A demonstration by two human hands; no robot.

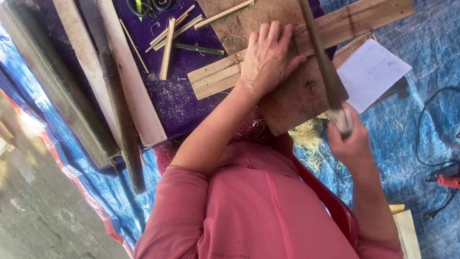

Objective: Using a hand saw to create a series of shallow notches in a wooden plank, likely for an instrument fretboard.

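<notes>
1. Here, the blue tarpaulin [421, 62] is cut off at the top, right and bottom edges; its left part is hidden under the long planks [86, 72] and the purple cloth [182, 96].
2. The planks are cropped at the top edge, and a dark bamboo pole [122, 120] is laid across them, reaching down toward the bare ground at lower left.
3. The wooden board [292, 100] is partly covered by the left hand [266, 60] and crossed by a lighter slat [215, 76]; its upper end is lost at the top edge.
4. Open tarpaulin is seen to the right of the board, interrupted only by a white sheet of paper [371, 72], a black cable [426, 124] and a red tool [448, 181] cut off at the right edge.
5. The left hand is pressed flat on the board, fingers together and extended, clamped on nothing.
6. The long dark blade [321, 52] is laid slantwise over the board, just right of the left hand; its tip is cropped at the top.
7. The right hand [352, 141] is closed around the blade's pale handle, blurred, at the board's lower right corner.
8. Thin bamboo strips [170, 41] are scattered on the purple cloth, well apart from both hands; pale shavings [309, 139] are gathered below the board.
</notes>
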